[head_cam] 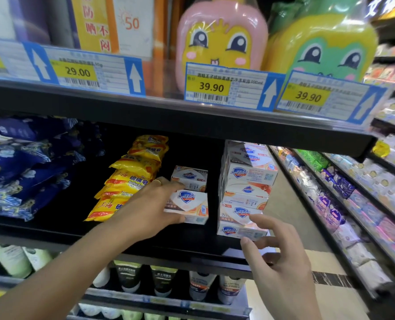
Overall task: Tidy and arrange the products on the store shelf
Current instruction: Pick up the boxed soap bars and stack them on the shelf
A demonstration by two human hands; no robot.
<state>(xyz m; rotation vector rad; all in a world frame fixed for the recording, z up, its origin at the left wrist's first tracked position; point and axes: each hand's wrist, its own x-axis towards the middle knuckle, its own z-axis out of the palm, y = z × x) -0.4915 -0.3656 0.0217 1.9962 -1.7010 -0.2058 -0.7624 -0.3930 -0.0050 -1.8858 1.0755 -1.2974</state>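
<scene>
While I reach onto the black middle shelf (53,229), this is what I see:
Loose soap boxes: two white Safeguard boxes with a blue shield logo and orange fruit print stand one behind the other in the middle; the near soap box (189,207) is the one I handle, the far soap box (190,177) sits just behind it
Left hand: my left hand (155,204) grips the near box, fingers over its top left edge and thumb curled at its lower front; a ring shows on one finger
Right hand: my right hand (277,252) has relaxed, spread fingers, with the fingertips at the bottom box of the soap stack (245,192), clasping nothing
Stack: at least four of the same boxes piled on the right; more behind, number unclear
Yellow soap packets (131,179): a leaning row left of the loose boxes, too overlapped to count
Blue packets (25,162): a heap on the far left
Price tags: three readable, 29.00 (77,71), 39.90 (211,87), 39.90 (308,96)
Cartoon bottles above: two, pink bottle (221,35) and yellow-green bottle (325,42)
</scene>
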